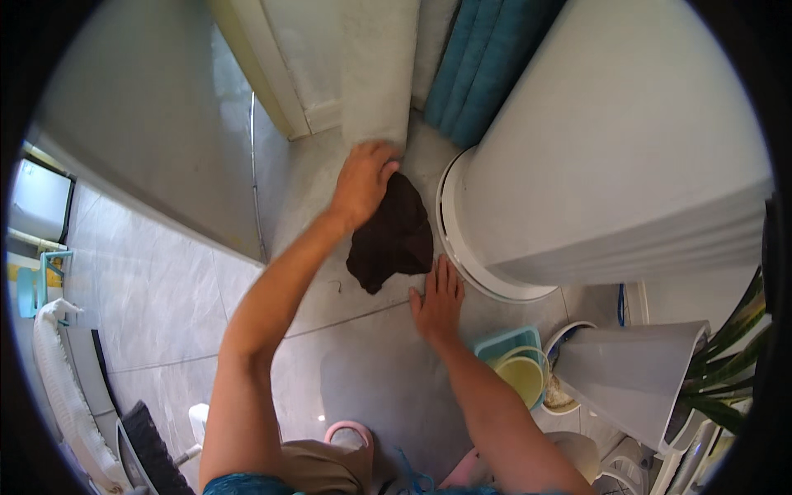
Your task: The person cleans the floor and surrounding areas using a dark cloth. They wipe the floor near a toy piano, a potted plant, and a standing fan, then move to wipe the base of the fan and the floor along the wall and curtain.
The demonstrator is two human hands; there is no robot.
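Note:
A crumpled dark brown cloth (396, 238) lies on the grey tiled floor (383, 346). My left hand (366, 182) reaches over the cloth's far left edge, its fingers close to the foot of a pale upright panel (377, 74). The hand is slightly blurred, and whether its fingers grip the fabric is hidden. Palm down, my right hand (439, 303) rests at the cloth's near right corner with its thumb spread. Its fingertips come close to the round white base (455, 247) of a tall white cylindrical appliance (606, 148).
Teal padded material (489, 68) stands behind the appliance. At left is a large grey door-like panel (154, 124). A yellow-green bucket (520, 378), a light blue basin (510, 339) and a tall grey planter (625, 371) with a leafy plant (724, 371) stand at right. Pink slippers (351, 428) are below.

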